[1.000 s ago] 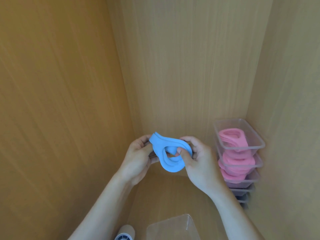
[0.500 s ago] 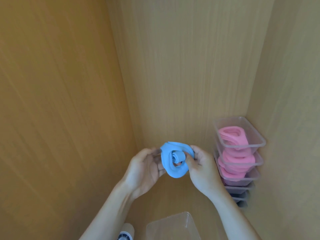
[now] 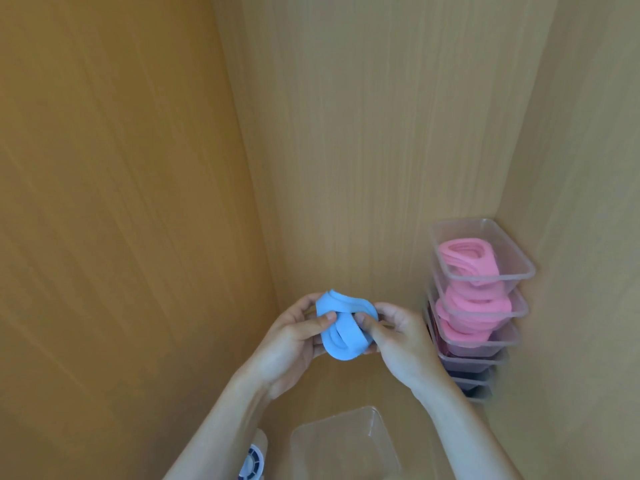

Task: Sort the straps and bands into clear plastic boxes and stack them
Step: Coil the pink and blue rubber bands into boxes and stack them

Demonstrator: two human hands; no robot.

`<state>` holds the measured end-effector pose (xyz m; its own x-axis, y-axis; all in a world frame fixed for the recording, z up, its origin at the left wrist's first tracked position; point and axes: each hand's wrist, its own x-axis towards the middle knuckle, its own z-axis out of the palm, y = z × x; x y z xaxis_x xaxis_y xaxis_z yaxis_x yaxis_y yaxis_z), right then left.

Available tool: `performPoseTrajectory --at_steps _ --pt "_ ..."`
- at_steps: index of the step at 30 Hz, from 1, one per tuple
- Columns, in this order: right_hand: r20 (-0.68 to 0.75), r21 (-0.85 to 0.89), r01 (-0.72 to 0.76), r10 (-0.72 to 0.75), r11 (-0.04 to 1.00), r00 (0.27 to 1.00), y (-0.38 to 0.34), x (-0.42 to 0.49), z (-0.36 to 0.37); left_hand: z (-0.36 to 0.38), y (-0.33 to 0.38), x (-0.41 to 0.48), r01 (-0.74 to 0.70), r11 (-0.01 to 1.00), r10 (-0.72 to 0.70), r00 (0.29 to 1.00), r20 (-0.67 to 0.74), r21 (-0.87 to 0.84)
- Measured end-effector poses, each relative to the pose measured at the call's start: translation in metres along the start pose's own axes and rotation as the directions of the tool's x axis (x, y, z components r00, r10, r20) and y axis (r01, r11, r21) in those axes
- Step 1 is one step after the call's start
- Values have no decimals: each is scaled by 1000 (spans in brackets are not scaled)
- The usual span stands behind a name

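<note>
A light blue band [image 3: 343,329], folded into a thick coil, is pinched between both hands in front of the back corner of a wooden cabinet. My left hand [image 3: 291,341] grips its left side with the thumb on top. My right hand [image 3: 398,337] presses its right side with the thumb. At the right corner stands a stack of clear plastic boxes [image 3: 485,306]; the upper three hold pink bands [image 3: 467,261], the lower ones hold darker contents. An empty clear box [image 3: 341,445] lies below my hands.
Wooden cabinet walls [image 3: 121,202] close in on the left, back and right. A small white object with a blue round face [image 3: 252,462] sits at the bottom edge, left of the empty box.
The blue band went from an open loop to a tight coil; both hands have turned it and squeezed it more compactly, staying at about the same place.
</note>
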<state>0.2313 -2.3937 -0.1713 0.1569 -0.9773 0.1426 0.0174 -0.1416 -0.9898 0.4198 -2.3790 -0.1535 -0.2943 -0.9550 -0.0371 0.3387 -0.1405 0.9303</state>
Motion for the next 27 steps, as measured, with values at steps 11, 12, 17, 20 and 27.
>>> performPoseTrajectory --at_steps 11,12,17,20,27 --pt "31 212 -279 279 937 960 43 -20 1 3 -57 -10 107 982 -144 956 -256 -154" --pt "27 231 -292 294 928 955 48 -23 2 4 -61 -11 120 971 -167 959 -227 -209" --pt "19 260 -357 365 897 931 69 -33 6 1 -79 -16 168 942 -220 963 -154 -291" --pt "52 296 -470 478 831 877 75 -36 3 -1 -90 -22 145 953 -229 922 -313 -267" --pt "106 123 -498 487 859 867 87 -51 2 -9 -116 -44 190 966 -251 849 -464 -175"
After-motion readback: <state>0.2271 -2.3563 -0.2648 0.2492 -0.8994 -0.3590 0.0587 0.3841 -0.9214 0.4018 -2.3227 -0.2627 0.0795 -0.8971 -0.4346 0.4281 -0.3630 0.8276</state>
